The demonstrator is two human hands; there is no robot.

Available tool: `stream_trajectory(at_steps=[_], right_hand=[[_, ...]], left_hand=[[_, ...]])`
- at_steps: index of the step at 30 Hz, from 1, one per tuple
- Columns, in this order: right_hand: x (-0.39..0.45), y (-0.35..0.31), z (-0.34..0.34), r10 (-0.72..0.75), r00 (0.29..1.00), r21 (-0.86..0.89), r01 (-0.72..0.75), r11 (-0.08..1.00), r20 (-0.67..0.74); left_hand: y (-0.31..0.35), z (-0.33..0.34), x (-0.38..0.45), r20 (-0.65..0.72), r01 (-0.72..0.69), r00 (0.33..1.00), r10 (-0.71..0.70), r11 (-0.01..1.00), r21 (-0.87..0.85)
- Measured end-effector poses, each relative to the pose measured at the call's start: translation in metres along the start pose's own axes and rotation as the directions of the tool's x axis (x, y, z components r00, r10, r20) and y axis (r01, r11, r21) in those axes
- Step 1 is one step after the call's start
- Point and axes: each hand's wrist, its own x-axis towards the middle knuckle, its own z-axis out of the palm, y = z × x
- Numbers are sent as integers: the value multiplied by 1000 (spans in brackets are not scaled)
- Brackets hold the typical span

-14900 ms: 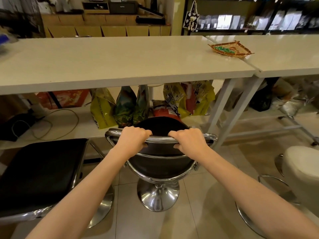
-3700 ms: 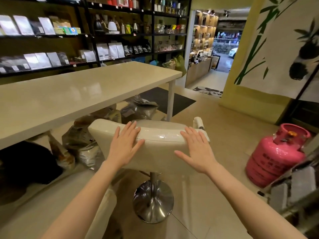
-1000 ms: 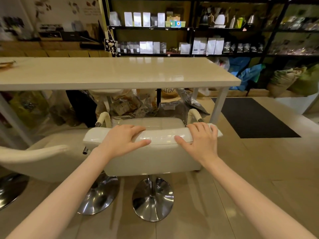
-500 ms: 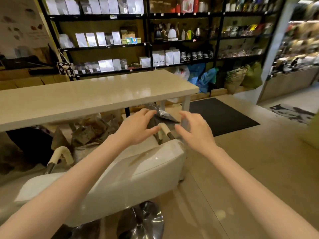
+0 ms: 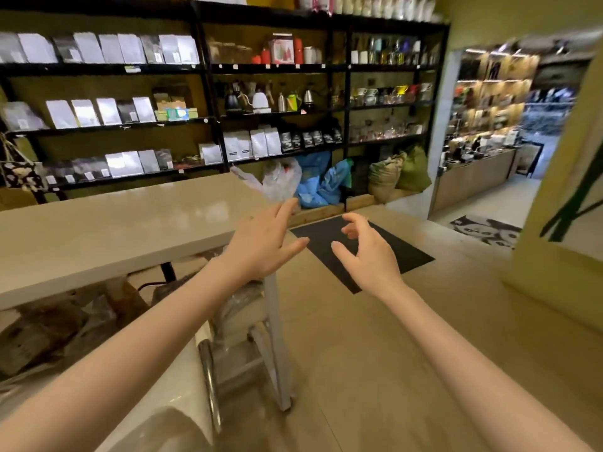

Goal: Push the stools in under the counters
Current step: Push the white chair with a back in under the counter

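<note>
We held our left hand (image 5: 261, 243) and right hand (image 5: 367, 252) open and empty beside the counter (image 5: 107, 230), shelves (image 5: 208, 119) behind holding pouches (image 5: 98, 112).

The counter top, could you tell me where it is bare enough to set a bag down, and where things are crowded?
The counter top looks bare from the left edge of view to its far right corner, behind the left hand. The tan floor between the counter leg and the black mat is open too. Under the counter it is crowded with crumpled bags, and the white stool is beside them.
</note>
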Motion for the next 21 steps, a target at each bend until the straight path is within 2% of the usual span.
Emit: stream_trajectory(at_steps=[6,10,14,21], right_hand=[[89,95,-31,-38,998,-11,38,999,42],[137,148,-26,-39,996,-27,41,999,83],[178,193,-3,-64,990,-26,68,997,125],[296,264,50,-147,982,30,145,989,115]], left_hand=[[27,53,109,-61,92,993,-98,991,-97],[26,94,162,-66,160,982,-174,969,-187],[9,133,216,-89,218,965,-248,941,-259],[-54,207,330,-99,259,950,-295,926,-276]])
